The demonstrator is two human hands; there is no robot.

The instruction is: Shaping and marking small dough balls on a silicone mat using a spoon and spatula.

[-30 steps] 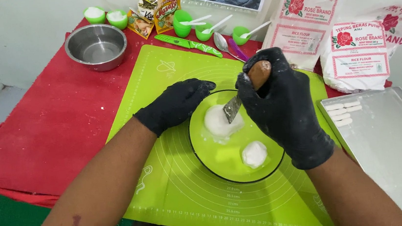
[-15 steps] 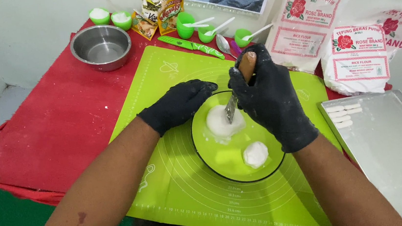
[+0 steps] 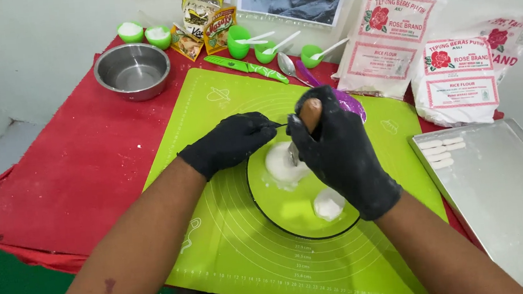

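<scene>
Two gloved hands work one white dough lump [image 3: 283, 163] on the green plate [image 3: 280, 212]: the right hand [image 3: 339, 152] is clamped on a wooden-handled tool [image 3: 301, 130], probably a knife, so press slowly while the left hand [image 3: 230, 142], fingers together, steadies the lump.

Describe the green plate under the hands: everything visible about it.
The green plate is round, lime-coloured with a thin dark rim, looks like smooth plastic, and lies flat on the green mat. It carries a larger white dough lump and a smaller one. The left hand rests at its far-left edge; the right hand holds a wooden-handled tool down onto the larger lump.
</scene>
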